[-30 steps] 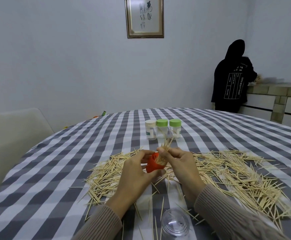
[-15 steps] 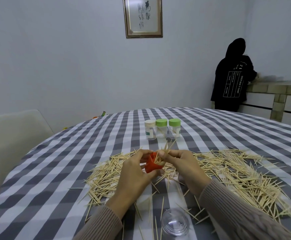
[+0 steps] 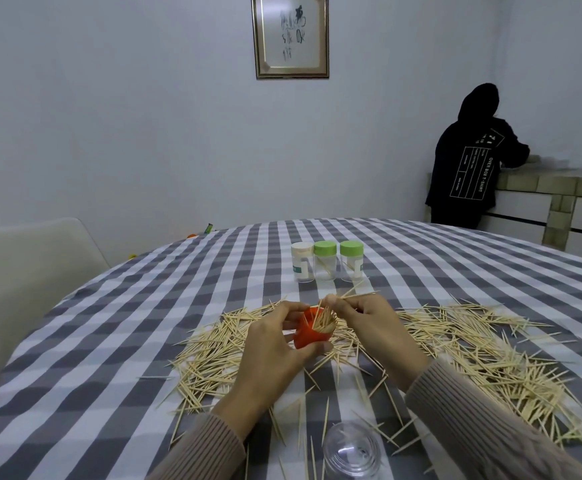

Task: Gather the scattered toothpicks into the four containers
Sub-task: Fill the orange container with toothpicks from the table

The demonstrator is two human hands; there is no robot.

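At table centre, just above the cloth: left hand curled round a small orange plastic container, tilted, mouth toward the right hand. Right fingertips pinch a small bundle of pale wooden toothpicks at the container's mouth; some sticks already stand inside.

Risk, as judged: bundle is splayed, so stray tips may catch the rim and spill back onto the cloth; the container's tilt could let loaded sticks slide out.

Most of the loose toothpicks lie scattered left and right of the hands. Three capped clear jars, one white lid and two green, stand in a row beyond the hands. A clear plastic lid or cup sits at the near edge; cannot tell which.

Surface: round table in grey-and-white checked cloth. Room: pale walls, framed calligraphy, beige chair at left, a person in a black hooded top at a counter, back turned.
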